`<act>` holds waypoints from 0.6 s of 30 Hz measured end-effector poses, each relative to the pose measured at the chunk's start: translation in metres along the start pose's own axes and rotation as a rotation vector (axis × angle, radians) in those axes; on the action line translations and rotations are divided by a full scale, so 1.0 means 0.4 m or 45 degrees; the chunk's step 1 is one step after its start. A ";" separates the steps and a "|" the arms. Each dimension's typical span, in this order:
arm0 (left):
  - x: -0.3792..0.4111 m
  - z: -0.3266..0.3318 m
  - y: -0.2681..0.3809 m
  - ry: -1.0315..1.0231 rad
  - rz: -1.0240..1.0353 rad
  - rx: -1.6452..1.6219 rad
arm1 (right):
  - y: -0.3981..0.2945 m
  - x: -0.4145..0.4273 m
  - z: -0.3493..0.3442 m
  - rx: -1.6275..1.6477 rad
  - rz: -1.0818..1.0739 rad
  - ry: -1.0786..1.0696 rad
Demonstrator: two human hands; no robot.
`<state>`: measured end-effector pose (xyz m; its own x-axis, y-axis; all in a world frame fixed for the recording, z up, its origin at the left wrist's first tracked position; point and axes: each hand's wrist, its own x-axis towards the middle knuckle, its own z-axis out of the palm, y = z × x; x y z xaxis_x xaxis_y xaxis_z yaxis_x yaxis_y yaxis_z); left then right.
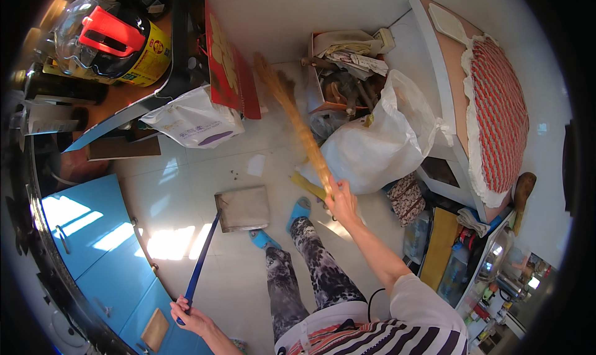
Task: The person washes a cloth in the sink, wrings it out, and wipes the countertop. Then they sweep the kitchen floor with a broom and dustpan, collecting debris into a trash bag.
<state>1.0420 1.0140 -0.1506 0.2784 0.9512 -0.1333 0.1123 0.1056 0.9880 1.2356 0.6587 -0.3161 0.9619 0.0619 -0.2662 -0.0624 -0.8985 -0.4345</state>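
My right hand (343,201) grips the handle of a straw broom (298,122), whose brush end reaches the floor by the wall, between a red box and a box of wood. In my left hand (192,315) is the blue handle (202,257) of a long-handled dustpan. Its metal pan (244,208) lies flat on the tiles just ahead of my feet. A scrap of white paper (256,164) and a few dark crumbs (234,172) lie on the floor beyond the pan.
A full white plastic bag (368,155) bulges beside the broom, before a cardboard box of wood and paper (316,92). On the left are a red box (233,71), a white printed bag (198,120) and blue cabinets (93,229). A cloth-covered cabinet (447,75) stands right.
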 end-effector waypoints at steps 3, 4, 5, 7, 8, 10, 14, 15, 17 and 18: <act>0.003 -0.001 0.014 0.049 -0.006 -0.044 | 0.032 0.198 0.142 -0.058 0.029 0.138; 0.014 -0.021 0.011 0.017 -0.008 -0.065 | 0.050 0.237 0.189 -0.042 0.079 0.075; 0.025 -0.039 0.007 -0.019 -0.011 -0.085 | 0.072 0.270 0.232 -0.026 0.133 0.012; 0.024 -0.055 -0.004 0.022 0.023 -0.038 | 0.094 0.307 0.333 0.113 0.134 -0.050; 0.019 -0.054 -0.003 0.020 0.036 -0.015 | 0.096 0.313 0.382 0.237 0.096 -0.039; 0.014 -0.053 -0.008 0.024 0.039 -0.001 | 0.077 0.307 0.429 0.650 0.123 -0.155; -0.005 0.005 -0.003 0.041 -0.015 0.113 | 0.116 0.212 0.459 1.243 0.186 -0.215; 0.003 0.002 -0.008 0.049 0.000 0.172 | 0.124 0.172 0.470 1.228 0.176 -0.146; 0.022 -0.032 -0.022 0.074 0.036 0.283 | 0.127 0.093 0.477 1.159 0.180 -0.022; 0.030 -0.050 -0.027 0.063 0.055 0.261 | 0.127 0.077 0.477 1.106 0.200 0.030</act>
<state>1.0250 1.0303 -0.1613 0.2406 0.9671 -0.0822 0.2942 0.0080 0.9557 1.2111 0.6979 -0.5105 0.9299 -0.0520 -0.3641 -0.3652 -0.2475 -0.8974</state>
